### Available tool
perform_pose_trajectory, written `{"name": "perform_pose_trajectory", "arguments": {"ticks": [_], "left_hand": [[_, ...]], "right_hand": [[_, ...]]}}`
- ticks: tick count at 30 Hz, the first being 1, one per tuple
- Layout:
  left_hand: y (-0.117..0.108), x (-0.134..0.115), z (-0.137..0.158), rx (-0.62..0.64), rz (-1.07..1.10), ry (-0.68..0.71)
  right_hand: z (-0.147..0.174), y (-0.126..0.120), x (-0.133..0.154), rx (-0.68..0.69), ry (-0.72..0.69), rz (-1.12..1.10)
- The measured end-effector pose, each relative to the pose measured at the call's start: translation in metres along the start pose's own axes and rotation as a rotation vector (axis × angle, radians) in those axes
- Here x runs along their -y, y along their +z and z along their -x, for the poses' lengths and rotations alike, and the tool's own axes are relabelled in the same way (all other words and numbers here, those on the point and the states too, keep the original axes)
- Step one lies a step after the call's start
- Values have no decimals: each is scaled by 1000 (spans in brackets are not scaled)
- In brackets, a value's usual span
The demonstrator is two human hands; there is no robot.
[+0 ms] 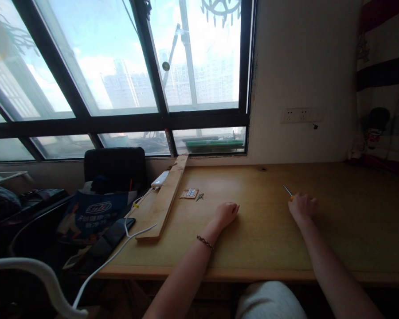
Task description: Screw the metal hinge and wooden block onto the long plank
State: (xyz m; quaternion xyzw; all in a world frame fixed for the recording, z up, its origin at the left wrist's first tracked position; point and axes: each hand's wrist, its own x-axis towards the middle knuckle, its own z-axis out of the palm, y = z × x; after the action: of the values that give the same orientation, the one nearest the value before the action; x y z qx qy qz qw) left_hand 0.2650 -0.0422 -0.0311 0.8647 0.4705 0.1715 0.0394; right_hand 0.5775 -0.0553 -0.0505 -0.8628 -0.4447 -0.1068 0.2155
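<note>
My left hand (226,213) rests on the wooden table in a loose fist, with a braided bracelet (205,242) on its wrist. Nothing shows between its fingers. To the right, my right hand (303,206) is wrapped round a screwdriver (287,191). Its thin metal shaft points up and left, and a bit of yellow handle shows at the fingers. Beyond my left hand lies a small board with a white and dark part on it (190,193). Several screws (200,196) lie in a little pile beside that board, apart from both hands.
A long wooden plank (166,199) lies along the table's left side. Beside it are a white power strip (160,179), white cables (133,235) and a dark phone-like slab (130,221). A black chair (115,167) holds a blue bag (89,215). The table (252,248) meets the wall and window.
</note>
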Motion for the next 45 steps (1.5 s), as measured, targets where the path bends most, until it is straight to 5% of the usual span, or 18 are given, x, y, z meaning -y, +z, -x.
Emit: {"name": "perform_pose_trajectory", "arguments": {"ticks": [3, 8, 16, 40, 45], "left_hand": [[-2, 5, -2, -16, 16, -101], [-13, 36, -7, -167, -8, -392], [-24, 103, -2, -288, -47, -806], [-2, 107, -12, -267, -159, -675], [-1, 90, -19, -319, 94, -605]], "right_hand": [[5, 3, 15, -140, -169, 22], [10, 16, 31, -102, -449, -105], [7, 24, 29, -16, -436, -163], [9, 27, 28, -49, -481, -253], [16, 15, 39, -72, -437, -509]]}}
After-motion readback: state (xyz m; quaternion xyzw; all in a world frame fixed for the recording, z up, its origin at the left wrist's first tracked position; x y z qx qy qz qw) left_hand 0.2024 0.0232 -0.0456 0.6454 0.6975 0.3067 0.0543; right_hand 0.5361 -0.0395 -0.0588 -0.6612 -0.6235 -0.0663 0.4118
